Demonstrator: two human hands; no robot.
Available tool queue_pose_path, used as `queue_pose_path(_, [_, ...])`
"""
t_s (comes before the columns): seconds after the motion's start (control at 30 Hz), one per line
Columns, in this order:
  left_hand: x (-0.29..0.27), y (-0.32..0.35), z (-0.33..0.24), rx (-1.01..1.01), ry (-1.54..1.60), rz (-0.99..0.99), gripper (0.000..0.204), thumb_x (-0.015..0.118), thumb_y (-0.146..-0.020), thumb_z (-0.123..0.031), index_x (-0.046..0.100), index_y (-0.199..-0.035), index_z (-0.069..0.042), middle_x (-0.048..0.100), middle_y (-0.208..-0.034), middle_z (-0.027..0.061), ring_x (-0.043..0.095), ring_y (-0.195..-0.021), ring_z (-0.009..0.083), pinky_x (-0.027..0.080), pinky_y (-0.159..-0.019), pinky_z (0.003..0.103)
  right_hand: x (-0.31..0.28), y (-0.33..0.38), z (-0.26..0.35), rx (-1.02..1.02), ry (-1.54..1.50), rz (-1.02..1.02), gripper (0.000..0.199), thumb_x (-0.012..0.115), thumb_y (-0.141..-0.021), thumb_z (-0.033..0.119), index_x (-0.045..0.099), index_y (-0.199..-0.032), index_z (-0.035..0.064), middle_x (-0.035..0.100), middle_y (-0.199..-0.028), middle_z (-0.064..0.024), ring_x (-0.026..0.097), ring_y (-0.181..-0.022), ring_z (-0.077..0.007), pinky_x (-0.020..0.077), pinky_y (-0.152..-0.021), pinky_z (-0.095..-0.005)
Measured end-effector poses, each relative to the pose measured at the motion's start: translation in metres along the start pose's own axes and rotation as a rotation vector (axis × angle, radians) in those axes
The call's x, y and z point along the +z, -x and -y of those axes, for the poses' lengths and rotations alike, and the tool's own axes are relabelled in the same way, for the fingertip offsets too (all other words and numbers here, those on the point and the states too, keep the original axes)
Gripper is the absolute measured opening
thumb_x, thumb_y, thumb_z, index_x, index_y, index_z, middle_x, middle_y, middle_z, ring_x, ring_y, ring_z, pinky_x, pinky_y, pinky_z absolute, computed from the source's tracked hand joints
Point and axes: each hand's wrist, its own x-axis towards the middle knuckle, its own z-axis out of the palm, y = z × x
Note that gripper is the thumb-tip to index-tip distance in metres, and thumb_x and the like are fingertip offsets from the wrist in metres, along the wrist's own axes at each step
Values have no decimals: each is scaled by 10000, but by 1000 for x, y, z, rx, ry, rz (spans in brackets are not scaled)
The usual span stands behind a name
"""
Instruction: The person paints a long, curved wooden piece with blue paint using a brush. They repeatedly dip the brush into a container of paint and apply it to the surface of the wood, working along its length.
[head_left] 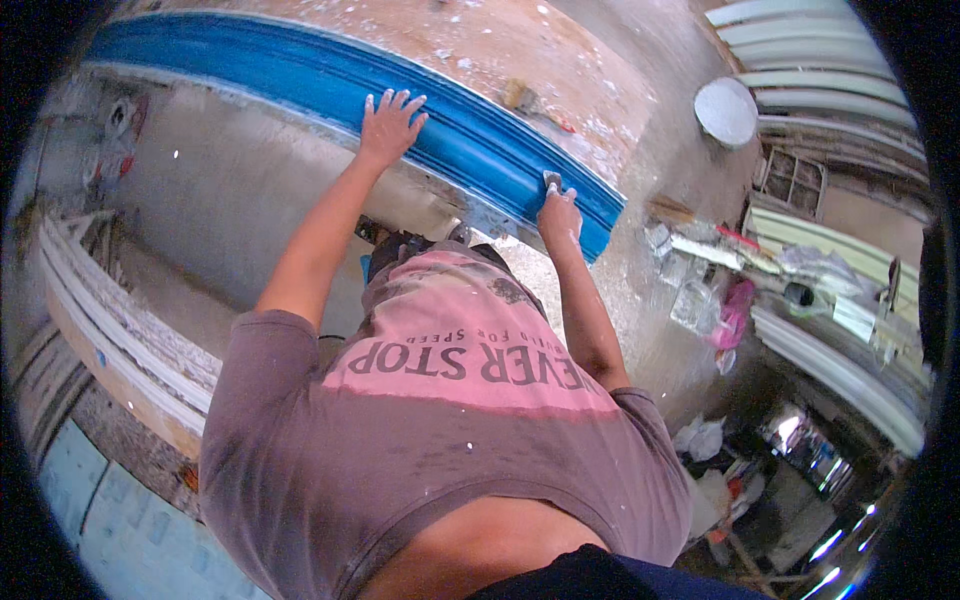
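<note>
A long blue ribbed moulding form [270,68] lies across a bench in front of me, running from the far left to the right. My left hand [390,128] rests on its middle with the fingers spread, holding nothing; white powder coats the fingertips. Near the form's right end, my right hand [560,214] is closed around a small flat scraper [551,180]. The scraper's dark grey blade shows beyond the fingers at the blue surface, while its grip is hidden in the hand.
Beyond the form, a brush-like tool [520,97] lies on the white-spattered brown board [440,45]. A round white-topped container [727,112] stands at right, near stacked pale mouldings [820,60]. More white mouldings [130,350] lie at left. A pink bag [735,312] sits among clutter.
</note>
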Motion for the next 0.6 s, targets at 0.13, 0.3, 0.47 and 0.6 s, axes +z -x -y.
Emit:
queue_pose_path(0.13, [-2,7,61,-183,-35,46,472,400,-957,-480,449,-1376,-269,427,-1433,41,411,-1296,328,310,-1043,587,-11,-2,53,-190,-86,14,410,461,-908,112,471,-1316,150,553,-1134,-234,647,-888,-389,540,-729,-462])
queue_pose_path(0.3, [2,49,110,-321,120,-58,481,466,-951,-399,434,-1390,-206,370,-1466,87,321,-1352,338,277,-1093,518,-12,-32,93,-537,-281,-277,351,516,-908,195,501,-1256,161,589,-1047,-139,645,-838,-345,535,-690,-471])
queue_pose_path(0.47, [32,181,170,-602,279,-158,518,500,-938,-356,428,-1384,-101,355,-1464,155,293,-1363,352,234,-1125,451,-32,-98,123,-673,-220,-270,303,541,-894,214,576,-1193,178,606,-1006,-149,636,-865,-353,524,-726,-470])
queue_pose_path(0.6, [53,342,201,-1025,285,-105,530,490,-942,-364,427,-1388,-86,384,-1445,175,325,-1342,363,246,-1117,436,-59,-124,152,-769,-156,-94,289,555,-907,271,602,-1185,208,610,-1080,-152,624,-926,-380,508,-769,-478])
